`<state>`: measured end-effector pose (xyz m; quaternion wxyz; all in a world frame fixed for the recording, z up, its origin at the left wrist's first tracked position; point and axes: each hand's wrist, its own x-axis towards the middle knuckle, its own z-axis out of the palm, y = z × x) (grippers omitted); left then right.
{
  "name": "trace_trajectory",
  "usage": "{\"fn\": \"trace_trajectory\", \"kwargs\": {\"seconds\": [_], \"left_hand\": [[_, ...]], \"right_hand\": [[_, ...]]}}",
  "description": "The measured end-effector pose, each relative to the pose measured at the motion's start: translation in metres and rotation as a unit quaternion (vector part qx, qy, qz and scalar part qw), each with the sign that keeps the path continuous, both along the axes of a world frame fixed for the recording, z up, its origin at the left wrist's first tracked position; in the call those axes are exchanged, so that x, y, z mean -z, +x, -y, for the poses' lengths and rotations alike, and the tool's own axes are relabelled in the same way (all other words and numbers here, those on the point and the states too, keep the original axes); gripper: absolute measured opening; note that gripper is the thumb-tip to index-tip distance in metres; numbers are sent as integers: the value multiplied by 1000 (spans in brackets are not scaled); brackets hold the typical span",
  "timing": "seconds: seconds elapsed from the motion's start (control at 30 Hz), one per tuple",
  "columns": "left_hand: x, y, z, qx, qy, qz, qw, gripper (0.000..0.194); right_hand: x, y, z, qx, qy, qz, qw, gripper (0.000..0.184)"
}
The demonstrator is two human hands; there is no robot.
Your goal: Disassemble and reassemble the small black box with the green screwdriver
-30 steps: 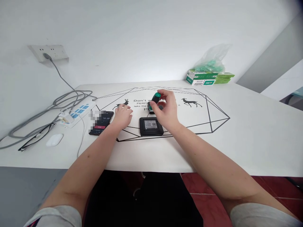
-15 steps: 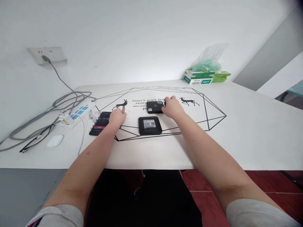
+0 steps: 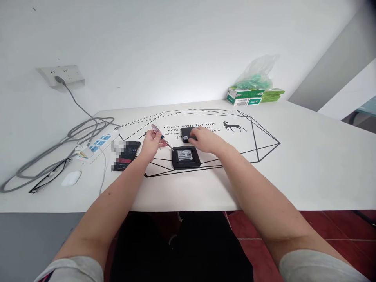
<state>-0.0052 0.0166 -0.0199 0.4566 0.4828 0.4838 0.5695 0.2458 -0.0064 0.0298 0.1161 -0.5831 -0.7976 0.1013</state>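
My left hand (image 3: 152, 144) is closed around a screwdriver (image 3: 156, 129) with a clear handle and a thin shaft. The tip slants down to the upper left corner of a black square device (image 3: 192, 162), which lies flat with a white label (image 3: 184, 155) facing up. Behind it sits a second flat black box (image 3: 185, 134) with a small pale sticker. Over the right part of that box is my right hand (image 3: 202, 138), its fingers bent down and drawn together; what is between them is hidden.
At left lie a phone (image 3: 129, 152), a white power strip (image 3: 94, 147) with coiled grey cable (image 3: 63, 143), glasses (image 3: 48, 178) and a white case (image 3: 71, 178). Green-and-white boxes (image 3: 243, 96) with a plastic bag (image 3: 257, 74) on top stand at the back right.
My left hand has moved right from beside the phone, bringing the screwdriver's tip to the device's corner. My right hand has shifted left, over the rear black box.
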Motion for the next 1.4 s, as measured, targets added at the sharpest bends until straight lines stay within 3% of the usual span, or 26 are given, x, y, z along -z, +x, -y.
{"fn": "trace_trajectory", "kwargs": {"seconds": [0.1, 0.2, 0.27, 0.6, 0.87, 0.97, 1.13, 1.3, 1.4], "left_hand": [[4, 2, -1, -4, 17, -25, 1000, 23], [7, 1, -3, -16, 34, -42, 998, 26], [7, 0, -3, -17, 43, -53, 997, 25], [3, -9, 2, 1, 120, -132, 984, 35], [4, 0, 10, -8, 187, -164, 969, 39], [2, 1, 8, -31, 128, -142, 981, 33], [-3, -6, 8, -21, -73, 6, 997, 30], [-4, -13, 12, 32, -113, 68, 991, 43], [-3, -13, 12, 50, -148, 93, 983, 37]], "right_hand": [[0, -5, 10, -149, -67, -11, 987, 58], [6, -6, 14, -169, -130, 20, 977, 89], [9, -6, 14, -169, -142, 29, 975, 98], [5, -11, 16, -172, -154, 55, 971, 100], [2, -14, 20, -169, -157, 67, 971, 97], [2, -14, 19, -169, -159, 66, 970, 97], [6, -12, 16, -166, -158, 39, 973, 98], [10, -10, 13, -170, -157, 32, 972, 98], [12, -10, 12, -173, -155, 20, 973, 98]]}}
